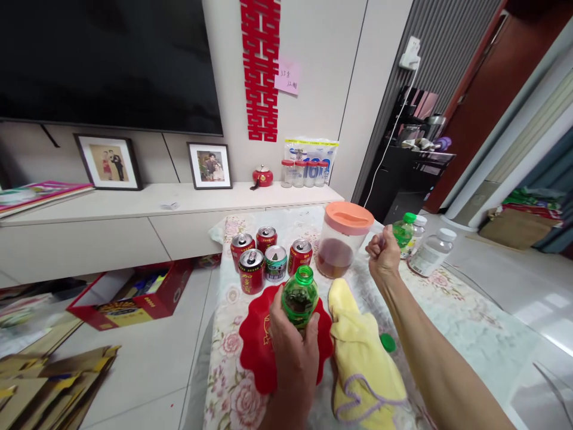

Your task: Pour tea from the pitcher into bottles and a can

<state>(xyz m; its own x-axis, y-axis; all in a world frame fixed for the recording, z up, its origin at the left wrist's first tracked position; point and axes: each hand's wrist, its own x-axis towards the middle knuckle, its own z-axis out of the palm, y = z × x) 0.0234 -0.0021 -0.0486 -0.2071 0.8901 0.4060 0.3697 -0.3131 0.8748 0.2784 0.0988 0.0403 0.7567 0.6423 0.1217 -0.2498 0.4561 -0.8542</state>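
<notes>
My left hand (pixel 293 346) is wrapped round a green plastic bottle (pixel 299 301) with no cap on its mouth. It holds the bottle over a red scalloped tray (pixel 257 334). My right hand (pixel 384 251) is closed, its fingers curled in, near a second green bottle (pixel 405 230) that has its cap on; whether something small is in the fingers cannot be seen. A loose green cap (pixel 387 342) lies beside a yellow cloth (pixel 362 352). Left of my right hand stands a clear pitcher (pixel 338 254) of brown liquid under an orange lid (pixel 349 216).
Several drink cans, one a red can (pixel 252 272) and one a green can (pixel 275 263), stand on the flowered tablecloth (pixel 233 382). White-capped bottles, one lying tilted (pixel 430 254), are at the right. Behind runs a white cabinet (pixel 201 200) with photo frames and jars.
</notes>
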